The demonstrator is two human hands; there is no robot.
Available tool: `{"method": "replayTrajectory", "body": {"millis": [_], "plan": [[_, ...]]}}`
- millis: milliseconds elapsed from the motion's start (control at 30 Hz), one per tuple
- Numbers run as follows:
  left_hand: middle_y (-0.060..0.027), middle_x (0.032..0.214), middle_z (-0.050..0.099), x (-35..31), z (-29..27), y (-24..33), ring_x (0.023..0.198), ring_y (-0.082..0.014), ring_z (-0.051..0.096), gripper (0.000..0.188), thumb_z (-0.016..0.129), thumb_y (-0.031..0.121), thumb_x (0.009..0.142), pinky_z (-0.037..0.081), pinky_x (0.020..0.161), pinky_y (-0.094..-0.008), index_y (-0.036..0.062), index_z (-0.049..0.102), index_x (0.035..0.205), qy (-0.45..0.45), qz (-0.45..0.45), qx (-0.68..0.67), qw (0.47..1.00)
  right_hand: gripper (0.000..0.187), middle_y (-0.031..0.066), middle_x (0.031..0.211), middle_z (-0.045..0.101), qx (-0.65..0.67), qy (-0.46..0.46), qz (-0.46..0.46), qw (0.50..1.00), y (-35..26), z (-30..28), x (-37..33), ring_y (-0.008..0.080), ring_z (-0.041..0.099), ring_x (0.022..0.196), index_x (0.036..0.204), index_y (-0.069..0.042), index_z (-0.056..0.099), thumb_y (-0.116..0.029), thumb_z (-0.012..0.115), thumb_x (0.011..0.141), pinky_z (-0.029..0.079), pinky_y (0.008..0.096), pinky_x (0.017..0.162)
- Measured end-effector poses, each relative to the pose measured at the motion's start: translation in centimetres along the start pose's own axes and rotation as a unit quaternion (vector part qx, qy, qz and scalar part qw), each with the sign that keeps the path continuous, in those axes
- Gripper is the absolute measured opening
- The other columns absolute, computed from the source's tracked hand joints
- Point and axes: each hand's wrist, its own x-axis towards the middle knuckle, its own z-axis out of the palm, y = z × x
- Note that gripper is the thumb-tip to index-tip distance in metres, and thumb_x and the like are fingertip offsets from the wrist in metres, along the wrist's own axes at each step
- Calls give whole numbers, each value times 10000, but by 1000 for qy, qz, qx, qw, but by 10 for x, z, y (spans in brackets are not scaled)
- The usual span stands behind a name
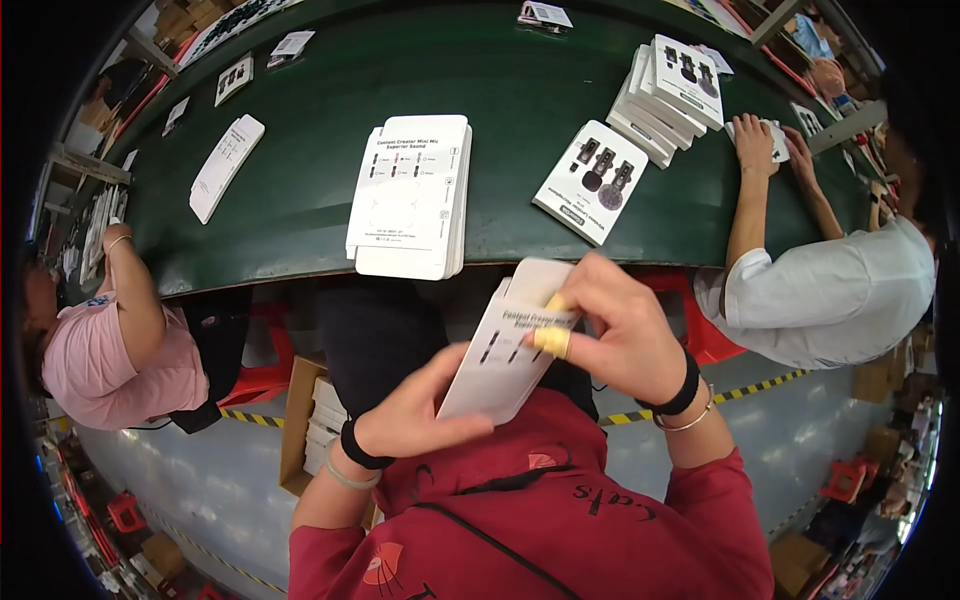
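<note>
I hold a white printed carton (497, 365) tilted in front of my chest, just off the table's near edge. My left hand (425, 405) grips its lower left side, the thumb lying across the front. On the upper right side, my right hand (625, 330) pinches the carton near its top, with yellow coverings on the thumb and a finger. A flap or edge stands up at the carton's top. Whether anything is inside cannot be seen. Straight ahead on the table lies a stack of flat white printed cartons (410, 200).
The green table (300, 180) also bears a microphone box (592, 182), a leaning pile of boxes (655, 110) and a fanned stack of white cards (226, 168). Co-workers sit on both sides; the right one's hands (755, 145) hold a box. A cardboard box (296, 425) stands by my left.
</note>
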Motion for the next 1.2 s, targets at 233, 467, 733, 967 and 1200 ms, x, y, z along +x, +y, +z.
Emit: {"method": "replayTrajectory", "body": {"millis": [233, 467, 733, 967, 1200], "plan": [[-171, 1498, 360, -8, 11, -4, 1370, -269, 396, 882, 704, 142, 830, 324, 1124, -390, 1, 179, 1525, -185, -126, -329, 917, 206, 77, 809, 576, -27, -61, -59, 996, -38, 1, -7, 185, 571, 655, 846, -56, 686, -194, 820, 772, 467, 295, 547], [-177, 1496, 397, -22, 14, -8, 1380, -268, 406, 810, 665, 107, 855, 303, 1151, -399, -11, 212, 1516, -193, -107, -385, 896, 272, 119, 823, 653, -13, -175, 27, 984, -35, -3, -28, 244, 656, 643, 914, -39, 628, -225, 798, 811, 493, 324, 560], [-149, 1302, 601, -47, 19, 2, 1198, -199, 570, 504, 593, 28, 922, 445, 1021, -330, -45, 436, 1396, -25, -168, -133, 976, 244, 127, 833, 666, 186, -80, 72, 977, -31, 33, -58, 254, 678, 712, 982, -17, 546, -165, 716, 890, 518, 327, 607], [-120, 1092, 691, -38, 25, -6, 948, -143, 658, 444, 609, 55, 947, 507, 835, -260, -58, 464, 1352, 229, 47, 34, 972, 238, 157, 984, 661, 178, -51, 44, 982, -23, 47, -66, 262, 691, 836, 1094, -8, 543, -126, 663, 926, 540, 316, 698], [-102, 980, 695, -35, 27, -12, 819, -109, 653, 496, 597, 55, 961, 491, 738, -217, -42, 387, 1399, 240, 119, 58, 962, 416, 106, 1089, 679, 414, 132, 160, 886, -35, 60, -66, 149, 657, 965, 1344, 53, 503, -115, 594, 974, 522, 289, 848]]}}
